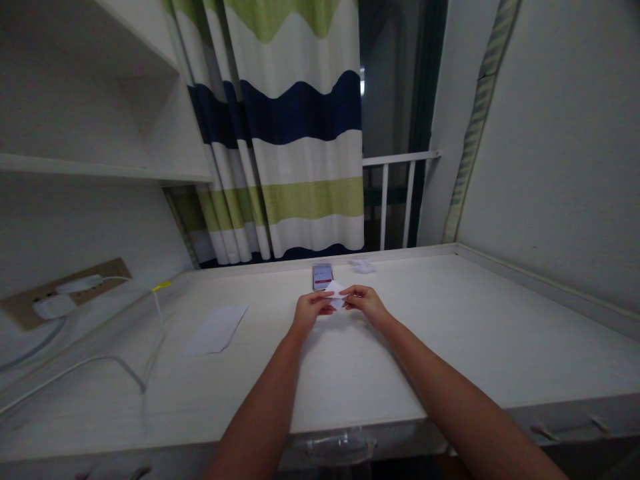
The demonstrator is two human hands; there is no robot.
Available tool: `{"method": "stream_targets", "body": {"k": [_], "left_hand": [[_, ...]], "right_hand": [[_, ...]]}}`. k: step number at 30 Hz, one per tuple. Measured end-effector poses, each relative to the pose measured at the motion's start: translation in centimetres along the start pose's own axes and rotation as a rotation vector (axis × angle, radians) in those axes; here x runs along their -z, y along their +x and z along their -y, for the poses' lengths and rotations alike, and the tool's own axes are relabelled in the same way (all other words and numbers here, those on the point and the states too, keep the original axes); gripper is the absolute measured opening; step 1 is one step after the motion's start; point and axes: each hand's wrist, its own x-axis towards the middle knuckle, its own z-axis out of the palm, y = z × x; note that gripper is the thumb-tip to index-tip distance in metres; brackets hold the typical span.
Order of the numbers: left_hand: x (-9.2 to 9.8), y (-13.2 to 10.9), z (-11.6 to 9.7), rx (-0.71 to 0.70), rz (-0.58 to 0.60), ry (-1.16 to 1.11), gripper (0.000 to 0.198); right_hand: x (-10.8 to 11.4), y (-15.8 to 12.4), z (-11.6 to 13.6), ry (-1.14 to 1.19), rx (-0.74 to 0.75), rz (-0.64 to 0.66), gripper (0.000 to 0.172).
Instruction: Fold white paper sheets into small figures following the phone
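A small folded piece of white paper (335,288) is held up between both hands over the middle of the white desk. My left hand (311,310) pinches its left side, thumb and fingers closed on it. On the other side, my right hand (367,303) grips the paper the same way. The paper has a pointed top and a crease across its middle; fingers cover its side corners. Just behind it lies a phone (323,275) with its screen lit.
Crumpled white paper (363,266) lies right of the phone. Flat white sheets (219,329) rest on the desk (475,320) at left. White cables (117,360) run from a wall socket panel (30,310). A striped curtain (310,160) hangs behind the desk, and a shelf (100,167) juts out at upper left.
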Motion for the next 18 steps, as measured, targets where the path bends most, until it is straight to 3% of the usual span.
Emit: {"method": "stream_targets", "body": {"k": [6,18], "left_hand": [[-0.02,-0.13,-0.06,-0.003,-0.019,-0.063,0.026],[0.35,0.15,0.41,0.003,0.08,-0.218,0.024]], "right_hand": [[-0.09,-0.12,0.08,0.07,-0.005,0.021,0.017],[-0.04,-0.35,0.22,0.154,-0.011,0.07,0.015]]}}
